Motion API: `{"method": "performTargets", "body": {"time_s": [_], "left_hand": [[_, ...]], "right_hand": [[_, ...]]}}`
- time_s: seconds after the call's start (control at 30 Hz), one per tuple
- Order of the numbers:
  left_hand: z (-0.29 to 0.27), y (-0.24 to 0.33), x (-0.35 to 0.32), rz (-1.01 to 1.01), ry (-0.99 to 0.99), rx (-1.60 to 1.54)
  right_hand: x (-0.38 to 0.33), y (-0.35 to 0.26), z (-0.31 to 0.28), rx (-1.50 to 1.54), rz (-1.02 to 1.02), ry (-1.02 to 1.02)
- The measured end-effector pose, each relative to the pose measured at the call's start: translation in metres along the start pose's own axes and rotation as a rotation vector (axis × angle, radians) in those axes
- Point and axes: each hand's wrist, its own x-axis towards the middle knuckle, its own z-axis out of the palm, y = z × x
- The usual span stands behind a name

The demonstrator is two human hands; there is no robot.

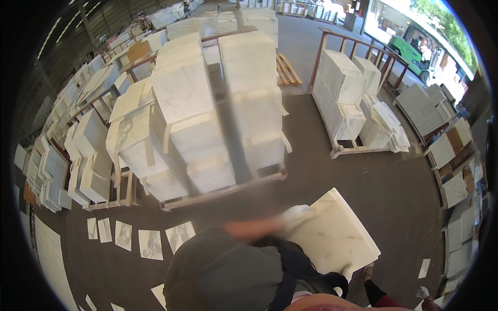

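A large square marble tile, white with faint brown veins, is held tilted in front of my body. Its right edge shows a layered line, so there may be more than one tile. My left hand, in a white glove, grips the upper left edge; its forearm is blurred. At the lower corner, my right hand shows only gloved fingertips against the edge, with the rest hidden behind my clothing and the tile.
Strapped marble stacks stand on a wooden pallet ahead. Another loaded pallet is right of it. Several veined tiles lie on the floor at left. A co-worker's gloved hand and shoe appear lower right. A green forklift stands far right.
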Motion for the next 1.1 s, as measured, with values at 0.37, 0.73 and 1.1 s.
{"method": "performTargets", "body": {"time_s": [0.37, 0.73, 1.1], "left_hand": [[-0.042, 0.033, 0.112, -0.032, 0.39, 0.037], [-0.138, 0.095, 0.318, -0.073, 0.314, -0.221], [-0.207, 0.119, 0.5, -0.039, 0.608, -0.233]], "right_hand": [[0.214, -0.098, 0.081, 0.103, 0.042, -0.508], [0.368, -0.154, 0.205, 0.059, 0.021, -0.414], [0.599, -0.236, 0.371, -0.03, 0.018, -0.68]]}}
